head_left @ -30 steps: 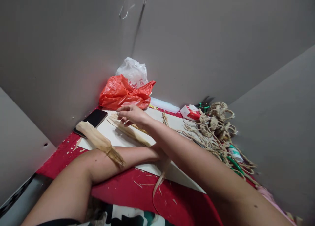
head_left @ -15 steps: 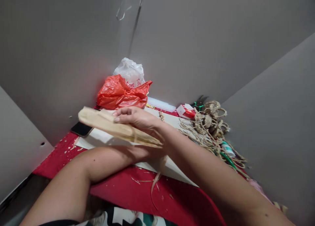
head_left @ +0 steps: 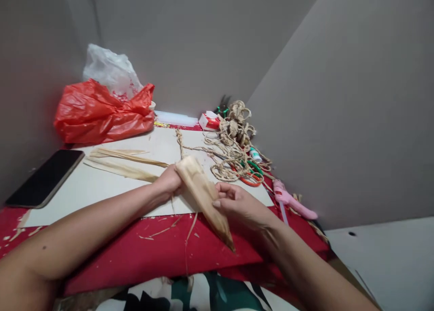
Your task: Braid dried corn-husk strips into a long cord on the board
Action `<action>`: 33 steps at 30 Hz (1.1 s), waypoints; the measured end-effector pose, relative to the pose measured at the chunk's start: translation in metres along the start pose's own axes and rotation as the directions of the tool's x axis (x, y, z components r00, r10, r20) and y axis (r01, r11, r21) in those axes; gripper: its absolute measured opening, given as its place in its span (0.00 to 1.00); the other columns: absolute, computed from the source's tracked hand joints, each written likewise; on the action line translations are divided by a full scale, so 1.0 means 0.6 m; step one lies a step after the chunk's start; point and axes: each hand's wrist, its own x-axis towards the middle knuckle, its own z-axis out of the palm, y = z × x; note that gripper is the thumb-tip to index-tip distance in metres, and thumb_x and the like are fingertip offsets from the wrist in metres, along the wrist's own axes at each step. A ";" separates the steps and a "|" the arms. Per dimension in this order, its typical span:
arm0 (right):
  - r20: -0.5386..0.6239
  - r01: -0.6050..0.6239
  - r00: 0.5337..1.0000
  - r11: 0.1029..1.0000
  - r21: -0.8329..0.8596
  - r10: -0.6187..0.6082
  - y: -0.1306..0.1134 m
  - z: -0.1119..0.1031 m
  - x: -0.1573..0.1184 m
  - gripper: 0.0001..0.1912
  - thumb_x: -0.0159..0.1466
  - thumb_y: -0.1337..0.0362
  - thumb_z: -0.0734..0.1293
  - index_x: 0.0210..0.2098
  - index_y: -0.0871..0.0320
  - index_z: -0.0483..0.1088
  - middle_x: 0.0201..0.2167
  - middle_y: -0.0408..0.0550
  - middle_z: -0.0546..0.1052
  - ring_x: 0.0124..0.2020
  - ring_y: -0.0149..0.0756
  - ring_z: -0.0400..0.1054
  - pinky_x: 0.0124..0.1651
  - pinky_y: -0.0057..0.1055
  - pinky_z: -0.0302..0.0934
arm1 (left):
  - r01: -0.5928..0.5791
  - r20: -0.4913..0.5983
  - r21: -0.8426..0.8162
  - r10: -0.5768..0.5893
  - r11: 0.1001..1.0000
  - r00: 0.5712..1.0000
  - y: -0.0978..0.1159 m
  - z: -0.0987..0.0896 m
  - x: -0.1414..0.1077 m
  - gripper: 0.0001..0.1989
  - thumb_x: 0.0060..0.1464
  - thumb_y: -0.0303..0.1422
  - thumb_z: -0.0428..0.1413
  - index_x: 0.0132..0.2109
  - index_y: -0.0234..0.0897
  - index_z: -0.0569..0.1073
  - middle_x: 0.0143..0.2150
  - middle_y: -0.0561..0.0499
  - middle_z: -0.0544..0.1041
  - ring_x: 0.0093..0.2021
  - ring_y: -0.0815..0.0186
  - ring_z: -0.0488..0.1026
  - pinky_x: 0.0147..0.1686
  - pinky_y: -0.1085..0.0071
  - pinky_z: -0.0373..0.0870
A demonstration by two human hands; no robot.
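Note:
A pale tan dried corn husk [head_left: 203, 193] slants over the front edge of the white board [head_left: 156, 143], its darker pointed end toward me. My left hand [head_left: 169, 182] is closed on the husk's left side near the broad upper end; most of its fingers are hidden behind it. At the opposite edge, my right hand [head_left: 237, 200] pinches the husk between thumb and curled fingers. More husk strips [head_left: 125, 168] lie flat on the board, left of my left hand. Just beyond the held husk lies a braided cord [head_left: 179, 141].
A phone [head_left: 45, 177] rests at the left on the red cloth [head_left: 135, 252]. Red [head_left: 105, 114] and white plastic bags [head_left: 110, 67] stand behind. Tangled twine [head_left: 233, 155], a small red-white box [head_left: 209, 121] and a pink glue gun [head_left: 291, 200] are on the right. Grey walls enclose the table.
The view has swung right and closer to the table. My arms, crossed before, are now apart. The husk has turned from lying crosswise to pointing toward me, with my right hand on its right edge.

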 end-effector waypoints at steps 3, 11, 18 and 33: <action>-0.130 0.075 0.989 0.997 0.031 -0.070 0.025 -0.012 -0.012 0.16 0.47 0.64 0.74 0.26 0.59 0.62 0.20 0.38 0.66 0.20 0.23 0.58 0.24 0.22 0.49 | 0.021 0.080 -0.035 -0.018 0.999 0.997 0.003 -0.006 -0.003 0.13 0.54 0.29 0.49 0.22 0.33 0.66 0.11 0.58 0.58 0.10 0.80 0.42 0.12 0.76 0.35; -0.037 0.045 0.998 0.999 -0.023 -0.046 0.024 0.027 -0.022 0.16 0.48 0.62 0.73 0.26 0.59 0.62 0.18 0.35 0.65 0.19 0.22 0.59 0.24 0.21 0.53 | -0.080 -0.070 -0.108 0.073 0.991 0.995 -0.004 0.018 -0.012 0.12 0.55 0.31 0.50 0.24 0.37 0.61 0.11 0.62 0.51 0.10 0.79 0.43 0.13 0.78 0.38; 0.006 0.166 0.986 0.985 -0.055 -0.166 -0.016 0.058 0.024 0.18 0.49 0.60 0.73 0.37 0.60 0.70 0.30 0.43 0.75 0.31 0.31 0.68 0.36 0.28 0.62 | -0.115 -0.102 -0.100 0.105 0.988 0.989 -0.018 0.020 -0.009 0.11 0.54 0.36 0.52 0.26 0.36 0.64 0.14 0.59 0.60 0.11 0.78 0.48 0.13 0.78 0.41; 0.035 0.145 0.986 0.933 0.328 -0.165 -0.055 -0.017 0.093 0.16 0.44 0.61 0.75 0.32 0.59 0.74 0.26 0.46 0.77 0.24 0.31 0.69 0.33 0.28 0.63 | -0.079 -0.166 -0.187 0.048 0.979 0.985 -0.011 0.013 -0.005 0.09 0.54 0.37 0.49 0.29 0.38 0.61 0.13 0.63 0.54 0.10 0.78 0.43 0.11 0.79 0.40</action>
